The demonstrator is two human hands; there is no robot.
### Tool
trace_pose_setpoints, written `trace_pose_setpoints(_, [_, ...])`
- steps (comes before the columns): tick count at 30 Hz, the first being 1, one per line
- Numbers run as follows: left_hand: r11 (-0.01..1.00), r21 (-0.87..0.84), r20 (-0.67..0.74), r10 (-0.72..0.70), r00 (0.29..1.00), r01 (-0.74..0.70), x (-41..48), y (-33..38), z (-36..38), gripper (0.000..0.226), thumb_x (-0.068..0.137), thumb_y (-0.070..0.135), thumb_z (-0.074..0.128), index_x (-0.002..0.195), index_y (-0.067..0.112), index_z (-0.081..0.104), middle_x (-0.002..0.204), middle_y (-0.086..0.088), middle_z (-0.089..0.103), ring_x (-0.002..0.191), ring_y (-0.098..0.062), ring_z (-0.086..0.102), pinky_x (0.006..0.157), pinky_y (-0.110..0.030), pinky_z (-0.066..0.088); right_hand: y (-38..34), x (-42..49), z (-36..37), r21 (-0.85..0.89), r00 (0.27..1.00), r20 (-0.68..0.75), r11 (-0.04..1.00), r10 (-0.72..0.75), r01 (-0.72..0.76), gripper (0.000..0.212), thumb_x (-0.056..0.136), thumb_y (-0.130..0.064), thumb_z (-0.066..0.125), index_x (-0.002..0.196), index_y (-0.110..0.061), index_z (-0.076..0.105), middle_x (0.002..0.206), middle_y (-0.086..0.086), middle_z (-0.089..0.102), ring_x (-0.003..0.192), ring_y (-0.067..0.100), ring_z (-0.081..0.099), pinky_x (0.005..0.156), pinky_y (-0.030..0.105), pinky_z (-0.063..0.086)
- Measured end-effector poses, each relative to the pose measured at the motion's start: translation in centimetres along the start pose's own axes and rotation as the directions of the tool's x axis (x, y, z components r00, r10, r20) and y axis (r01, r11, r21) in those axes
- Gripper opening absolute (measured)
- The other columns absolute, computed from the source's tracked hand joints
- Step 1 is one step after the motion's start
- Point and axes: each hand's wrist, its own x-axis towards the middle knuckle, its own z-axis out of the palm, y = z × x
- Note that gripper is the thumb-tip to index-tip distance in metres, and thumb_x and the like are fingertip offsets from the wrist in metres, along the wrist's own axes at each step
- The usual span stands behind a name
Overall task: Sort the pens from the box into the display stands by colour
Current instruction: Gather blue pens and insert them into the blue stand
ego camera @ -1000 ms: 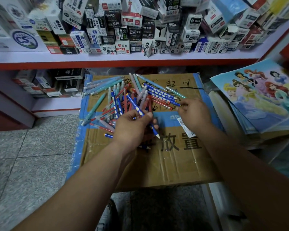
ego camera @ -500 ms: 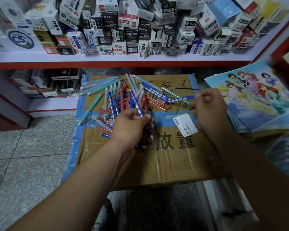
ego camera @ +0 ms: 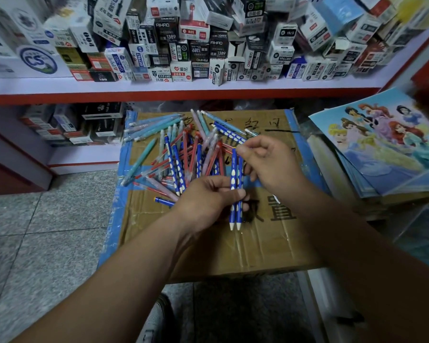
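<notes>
We read AIHAO 1389 on a black box (ego camera: 167, 30), 2081 on a white box (ego camera: 181, 71) and CS on a large box (ego camera: 39, 59) at the shelf's (ego camera: 183, 86) left end.

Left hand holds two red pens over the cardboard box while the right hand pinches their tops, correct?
No: the head view shows the two pens in the left hand are blue with white dots, not red; the rest holds.

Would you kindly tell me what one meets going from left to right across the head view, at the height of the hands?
floor → teal pen → left hand → blue pens → right hand → posters
</notes>
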Motion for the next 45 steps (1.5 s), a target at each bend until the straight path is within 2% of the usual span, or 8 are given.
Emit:
trace_pose_setpoints(9, [0.998,-0.069,-0.170,-0.022,0.985,0.010,0.4,0.4,-1.0,0.018,0.095,0.000,0.059,0.106,-0.014,0.061,0.090,-0.020,0.071,0.078,-0.026,0.069,0.089,-0.059,0.052,6.0,4.2,-1.5,-0.669,0.980,-0.151,0.744,-0.129,-0.005,0.018,0.093,-0.022,0.066,0.109,-0.017,0.070,0.106,0.001,0.055,0.096,0.021,0.058,0.081,0.034,0.051])
trace_pose_setpoints(14, [0.997,-0.076,-0.201,0.006,0.980,-0.022,0.7,0.4,-1.1,0.023,0.096,0.002,0.059,0.109,-0.017,0.058,0.085,-0.015,0.073,0.077,-0.022,0.072,0.085,-0.054,0.054,6.3,5.2,-0.7,-0.713,0.975,-0.193,0.698,-0.111,-0.061,0.011,0.092,-0.028,0.066,0.101,-0.021,0.066,0.110,0.003,0.056,0.100,0.022,0.056,0.082,0.044,0.054])
trace_pose_setpoints(19, [0.996,-0.083,-0.198,0.005,0.980,-0.022,0.8,0.3,-1.3,0.023,0.095,0.003,0.060,0.074,0.012,0.062,0.088,-0.015,0.074,0.086,-0.027,0.071,0.069,-0.040,0.056,6.4,5.4,-1.2,-0.744,0.972,-0.210,0.662,-0.101,-0.092,0.014,0.089,-0.034,0.070,0.083,-0.024,0.062,0.101,0.002,0.061,0.091,0.021,0.057,0.074,0.037,0.051])
trace_pose_setpoints(23, [0.994,-0.109,-0.219,0.001,0.976,-0.025,0.7,0.6,-0.8,0.026,0.095,0.001,0.060,0.072,0.012,0.054,0.093,-0.019,0.074,0.087,-0.029,0.071,0.079,-0.049,0.055,6.4,4.6,-1.8,-0.769,0.976,-0.203,0.630,-0.076,-0.111,0.013,0.091,-0.034,0.067,0.087,-0.022,0.065,0.099,0.001,0.062,0.089,0.021,0.058,0.072,0.034,0.050])
trace_pose_setpoints(30, [0.997,-0.064,-0.204,0.031,0.978,-0.045,0.3,0.9,-0.5,0.006,0.094,0.009,0.064,0.099,0.006,0.067,0.089,-0.015,0.075,0.080,-0.026,0.069,0.075,-0.046,0.056,3.2,1.1,-4.0,-0.348,0.905,-0.389,0.937,-0.171,0.027,0.008,0.099,-0.028,0.057,0.105,-0.024,0.059,0.093,-0.008,0.066,0.080,0.003,0.064,0.066,0.027,0.054])
trace_pose_setpoints(34, [0.996,-0.061,-0.205,0.049,0.977,-0.063,-0.1,1.1,-0.3,0.016,0.096,0.009,0.061,0.103,-0.005,0.065,0.088,-0.012,0.076,0.084,-0.026,0.069,0.082,-0.053,0.055,-0.2,0.6,-5.0,-0.182,0.794,-0.542,0.961,-0.274,0.208,0.008,0.101,-0.020,0.054,0.107,-0.017,0.059,0.086,-0.003,0.066,0.074,0.007,0.067,0.062,0.016,0.052])
trace_pose_setpoints(41, [0.999,0.015,-0.125,0.053,0.991,-0.051,-0.5,1.0,0.6,0.043,0.087,0.020,0.071,0.110,-0.013,0.058,0.093,-0.024,0.069,0.081,-0.036,0.060,0.086,-0.072,0.045,-0.8,-0.2,-1.9,-0.110,0.987,-0.110,0.988,-0.117,0.105,0.011,0.098,-0.016,0.059,0.101,-0.022,0.068,0.079,-0.007,0.068,0.066,0.003,0.063,0.059,0.021,0.051])
trace_pose_setpoints(45, [0.999,-0.028,-0.056,0.015,0.998,-0.017,0.0,0.2,0.4,0.020,0.089,0.001,0.066,0.109,-0.006,0.067,0.097,-0.023,0.072,0.080,-0.028,0.069,0.080,-0.046,0.059,-0.3,0.5,0.2,-0.089,0.995,0.007,0.991,-0.095,0.096,0.010,0.096,-0.016,0.063,0.103,-0.017,0.071,0.070,-0.009,0.067,0.061,0.003,0.062,0.056,0.023,0.051])
